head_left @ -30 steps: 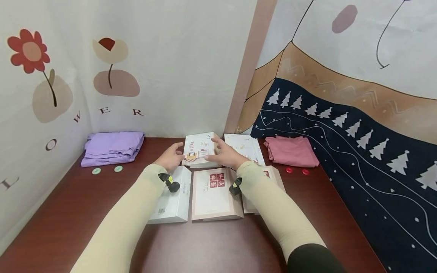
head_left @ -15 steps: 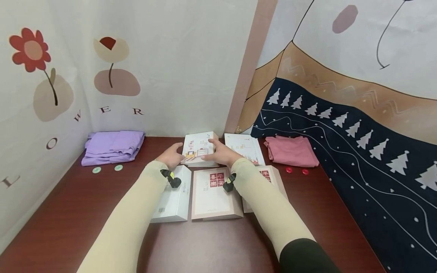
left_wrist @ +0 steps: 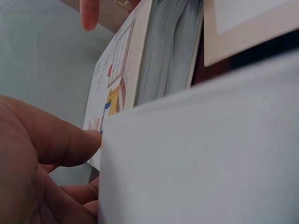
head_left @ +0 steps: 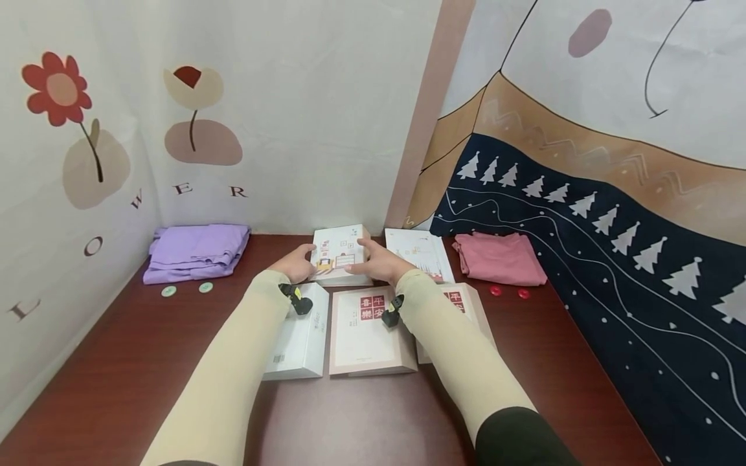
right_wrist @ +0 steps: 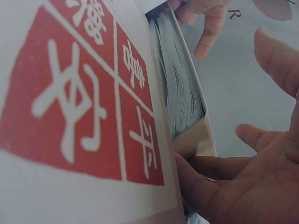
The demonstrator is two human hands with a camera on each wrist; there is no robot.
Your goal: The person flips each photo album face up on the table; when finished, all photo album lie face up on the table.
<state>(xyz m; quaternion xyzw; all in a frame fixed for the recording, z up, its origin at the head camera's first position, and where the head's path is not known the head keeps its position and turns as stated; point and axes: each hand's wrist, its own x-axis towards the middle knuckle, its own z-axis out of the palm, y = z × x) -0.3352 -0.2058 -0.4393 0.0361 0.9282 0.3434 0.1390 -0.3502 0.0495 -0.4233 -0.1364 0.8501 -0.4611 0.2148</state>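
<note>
Both hands hold a white book with small drawings [head_left: 340,255] at the back of the brown tabletop [head_left: 146,362]: the left hand [head_left: 297,264] grips its left edge with thumb on the cover, and the right hand [head_left: 379,264] grips its right edge with curled fingers [head_left: 364,244]. Just in front of it lie a white box [head_left: 300,333], a book with red squares [head_left: 367,330] and another like it [head_left: 463,304]. A purple cloth [head_left: 195,249] sits far left, and a pink cloth [head_left: 498,259] sits on the right.
</note>
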